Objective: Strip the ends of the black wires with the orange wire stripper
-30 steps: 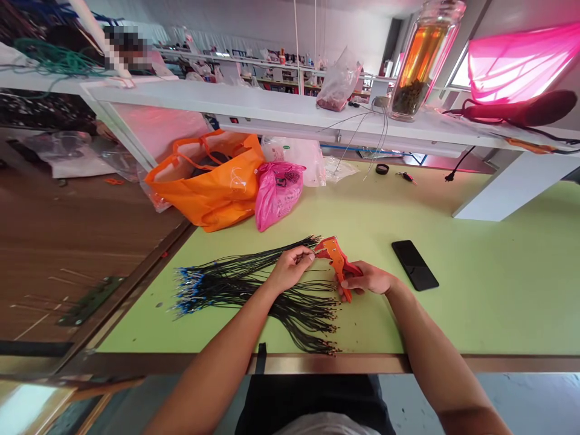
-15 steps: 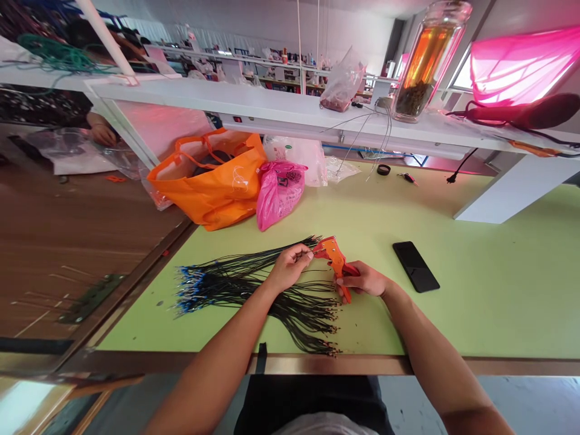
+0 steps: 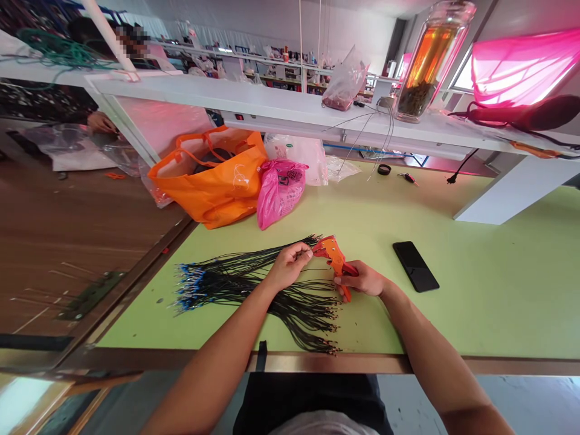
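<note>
R hand [image 3: 366, 279] tightened round orange tool [image 3: 336, 257], poss touching L hand [image 3: 290, 266].

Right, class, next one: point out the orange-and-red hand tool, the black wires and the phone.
Orange-and-red hand tool [image 3: 335, 256]: head view, on its orange body.
Black wires [image 3: 240, 286]: head view, along their dense middle stretch.
Phone [image 3: 415, 266]: head view, middle of its dark screen.

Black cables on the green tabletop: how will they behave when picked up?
The black cables are probably floppy: their lengths curve and fan out loosely. Each looks thin, so likely light. Lifting one may drag neighbours, since they lie crowded and overlapping, especially near the blue ends.
</note>
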A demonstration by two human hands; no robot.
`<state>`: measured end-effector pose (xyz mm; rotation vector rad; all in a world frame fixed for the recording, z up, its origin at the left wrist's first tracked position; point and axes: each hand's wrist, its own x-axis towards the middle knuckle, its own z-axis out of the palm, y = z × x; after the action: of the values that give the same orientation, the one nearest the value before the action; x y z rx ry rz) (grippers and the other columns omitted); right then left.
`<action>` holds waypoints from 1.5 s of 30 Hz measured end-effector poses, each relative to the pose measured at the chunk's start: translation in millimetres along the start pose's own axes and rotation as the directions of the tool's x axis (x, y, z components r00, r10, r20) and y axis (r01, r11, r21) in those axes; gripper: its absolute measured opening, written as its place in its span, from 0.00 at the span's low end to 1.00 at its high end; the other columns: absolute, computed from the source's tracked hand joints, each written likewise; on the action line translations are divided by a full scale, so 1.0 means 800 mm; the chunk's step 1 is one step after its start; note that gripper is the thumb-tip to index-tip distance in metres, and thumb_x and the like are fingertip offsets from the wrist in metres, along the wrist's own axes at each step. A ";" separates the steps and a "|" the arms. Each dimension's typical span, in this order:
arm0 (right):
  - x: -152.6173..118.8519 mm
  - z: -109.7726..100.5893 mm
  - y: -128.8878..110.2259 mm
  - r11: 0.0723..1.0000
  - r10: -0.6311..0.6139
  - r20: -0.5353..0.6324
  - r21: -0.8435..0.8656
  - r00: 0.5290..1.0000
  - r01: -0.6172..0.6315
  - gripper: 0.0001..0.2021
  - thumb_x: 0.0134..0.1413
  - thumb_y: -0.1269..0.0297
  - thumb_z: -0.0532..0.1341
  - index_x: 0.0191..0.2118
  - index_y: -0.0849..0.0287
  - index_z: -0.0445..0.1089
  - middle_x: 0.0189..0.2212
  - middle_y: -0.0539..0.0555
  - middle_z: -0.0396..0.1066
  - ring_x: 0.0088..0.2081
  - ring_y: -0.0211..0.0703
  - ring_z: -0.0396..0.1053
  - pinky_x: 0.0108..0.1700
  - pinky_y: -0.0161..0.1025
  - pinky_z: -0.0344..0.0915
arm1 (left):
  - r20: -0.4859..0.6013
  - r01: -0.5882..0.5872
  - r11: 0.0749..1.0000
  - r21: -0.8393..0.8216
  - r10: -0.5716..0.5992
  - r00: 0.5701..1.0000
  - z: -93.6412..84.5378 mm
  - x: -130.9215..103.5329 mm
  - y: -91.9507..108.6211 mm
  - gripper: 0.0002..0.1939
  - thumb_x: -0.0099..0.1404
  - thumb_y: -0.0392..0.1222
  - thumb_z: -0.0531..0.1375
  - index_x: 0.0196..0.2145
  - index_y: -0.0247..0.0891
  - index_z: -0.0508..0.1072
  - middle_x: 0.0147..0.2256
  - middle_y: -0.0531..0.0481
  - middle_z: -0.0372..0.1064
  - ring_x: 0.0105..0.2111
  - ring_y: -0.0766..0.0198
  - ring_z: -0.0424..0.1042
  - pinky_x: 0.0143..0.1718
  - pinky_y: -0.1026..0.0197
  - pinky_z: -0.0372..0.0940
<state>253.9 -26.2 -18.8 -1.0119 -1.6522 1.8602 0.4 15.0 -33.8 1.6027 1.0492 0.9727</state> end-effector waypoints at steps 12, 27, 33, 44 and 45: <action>0.008 0.016 0.003 0.998 0.001 -0.231 -0.061 0.973 -0.016 0.24 0.55 0.47 0.72 0.25 0.56 0.61 0.13 0.42 0.59 0.13 0.33 0.57 0.18 0.34 0.57 | -0.047 -0.070 0.989 0.131 0.077 0.996 -0.006 -0.002 -0.001 0.18 0.68 0.57 0.58 0.34 0.38 0.73 0.26 0.56 0.61 0.26 0.67 0.56 0.29 0.63 0.53; -0.014 -0.049 0.011 0.914 -0.073 -0.345 0.351 0.936 0.201 0.23 0.52 0.51 0.74 0.48 0.60 0.72 0.36 0.58 0.78 0.35 0.50 0.82 0.22 0.31 0.48 | 0.239 -0.239 0.793 0.560 0.121 0.963 -0.012 -0.005 -0.011 0.15 0.71 0.48 0.56 0.38 0.41 0.81 0.40 0.45 0.80 0.40 0.56 0.77 0.44 0.57 0.67; -0.007 -0.046 0.018 0.929 -0.013 -0.393 0.336 0.919 0.157 0.23 0.51 0.51 0.74 0.46 0.61 0.72 0.34 0.58 0.79 0.34 0.49 0.81 0.22 0.32 0.49 | 0.420 -0.125 0.896 0.426 -0.073 0.905 -0.016 -0.017 0.007 0.20 0.73 0.56 0.55 0.42 0.44 0.83 0.37 0.47 0.83 0.35 0.56 0.80 0.39 0.59 0.70; -0.001 -0.042 0.020 0.945 0.012 -0.409 0.303 0.912 0.123 0.22 0.51 0.50 0.73 0.45 0.60 0.72 0.34 0.58 0.79 0.34 0.49 0.81 0.20 0.31 0.53 | 0.108 -0.168 0.847 0.505 0.131 0.986 -0.017 -0.002 -0.012 0.20 0.73 0.54 0.55 0.46 0.40 0.81 0.41 0.44 0.81 0.36 0.58 0.77 0.42 0.59 0.69; 0.000 -0.043 0.021 0.944 0.013 -0.408 0.307 0.913 0.124 0.22 0.50 0.51 0.74 0.44 0.60 0.72 0.34 0.58 0.79 0.33 0.49 0.81 0.20 0.31 0.53 | 0.071 -0.145 0.844 0.516 0.127 0.989 -0.016 -0.001 -0.013 0.20 0.73 0.54 0.55 0.47 0.40 0.81 0.41 0.44 0.81 0.35 0.58 0.77 0.42 0.59 0.69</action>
<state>282.6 -7.0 -35.4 -1.0987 -1.0768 1.6703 -13.6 19.9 -41.3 2.1558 1.2606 0.7819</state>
